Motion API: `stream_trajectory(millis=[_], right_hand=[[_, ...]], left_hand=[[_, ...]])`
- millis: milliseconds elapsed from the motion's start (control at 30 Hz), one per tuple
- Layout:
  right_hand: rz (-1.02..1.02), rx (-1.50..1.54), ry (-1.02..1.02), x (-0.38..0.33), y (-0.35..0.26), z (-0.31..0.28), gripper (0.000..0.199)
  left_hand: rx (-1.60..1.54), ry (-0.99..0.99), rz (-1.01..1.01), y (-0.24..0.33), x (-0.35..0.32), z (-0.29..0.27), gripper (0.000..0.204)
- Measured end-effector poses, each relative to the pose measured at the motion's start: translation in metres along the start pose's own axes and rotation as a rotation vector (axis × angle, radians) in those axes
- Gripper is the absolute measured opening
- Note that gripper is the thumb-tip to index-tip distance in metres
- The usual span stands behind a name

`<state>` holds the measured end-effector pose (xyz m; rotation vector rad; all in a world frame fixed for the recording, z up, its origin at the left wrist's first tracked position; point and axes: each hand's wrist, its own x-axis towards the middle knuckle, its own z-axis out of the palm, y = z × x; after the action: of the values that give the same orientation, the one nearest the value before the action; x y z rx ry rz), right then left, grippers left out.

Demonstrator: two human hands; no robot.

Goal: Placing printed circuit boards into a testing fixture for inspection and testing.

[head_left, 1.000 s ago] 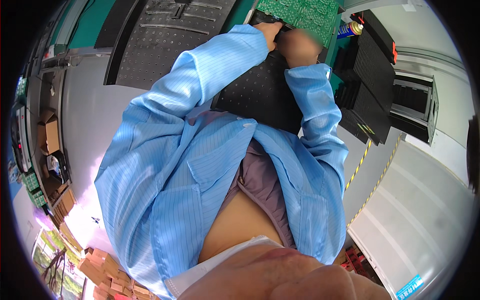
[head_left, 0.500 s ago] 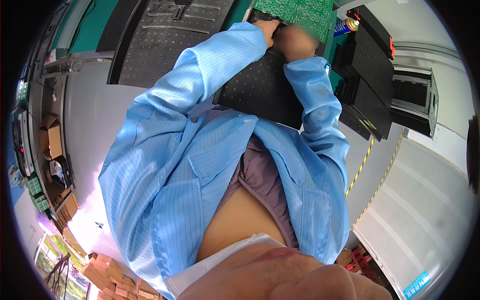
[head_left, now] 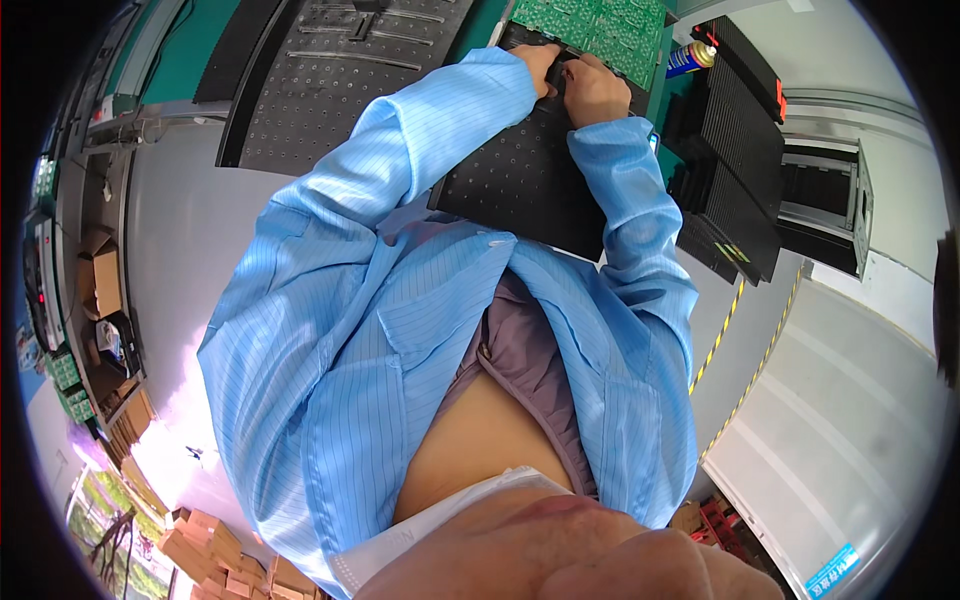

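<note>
My left hand (head_left: 540, 67) and my right hand (head_left: 597, 91) are close together over the upper part of a black perforated plate (head_left: 520, 175). Both have curled fingers around a small dark piece (head_left: 557, 75) between them, too small and hidden to name. Just beyond my fingers, a panel of green circuit boards (head_left: 598, 32) lies at the plate's far end. Blue striped sleeves cover both my forearms.
Another black perforated plate with slots (head_left: 335, 105) lies to the left. On the right, a spray can (head_left: 690, 58) lies by a stack of black ribbed racks (head_left: 735, 140). The bench has a green mat (head_left: 185, 62). Cardboard boxes (head_left: 205, 545) are at the lower left.
My right hand, smeared by motion before, now shows sharply with its fingers bent toward the left hand. My left hand stays almost in place. The plates and boards look unmoved.
</note>
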<state>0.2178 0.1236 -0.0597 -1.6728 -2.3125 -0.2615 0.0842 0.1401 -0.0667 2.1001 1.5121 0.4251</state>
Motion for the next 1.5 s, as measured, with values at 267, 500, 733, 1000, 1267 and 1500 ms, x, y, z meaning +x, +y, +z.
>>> stream_trajectory(millis=[267, 500, 733, 1000, 1267, 1500], right_hand=[[-0.003, 0.030, 0.016, 0.001, 0.002, 0.003, 0.010], [-0.005, 0.149, 0.069, 0.000, 0.009, 0.010, 0.012], [0.055, 0.198, 0.126, -0.013, 0.001, 0.011, 0.015], [0.085, 0.310, 0.140, -0.013, 0.000, 0.011, 0.018], [0.101, 0.537, 0.163, -0.019, 0.006, 0.012, 0.019], [0.097, 0.627, 0.135, -0.018, 0.008, 0.007, 0.018]], left_hand=[[-0.009, 0.003, -0.001, 0.001, -0.001, -0.001, 0.045], [-0.041, -0.014, 0.003, 0.003, -0.005, -0.007, 0.042], [-0.018, 0.061, 0.044, -0.006, -0.007, 0.004, 0.039], [-0.150, 0.244, 0.124, -0.003, -0.010, 0.005, 0.024], [-0.107, 0.268, 0.073, 0.006, -0.002, 0.003, 0.011], [0.040, 0.300, 0.042, 0.010, -0.004, -0.001, 0.013]])
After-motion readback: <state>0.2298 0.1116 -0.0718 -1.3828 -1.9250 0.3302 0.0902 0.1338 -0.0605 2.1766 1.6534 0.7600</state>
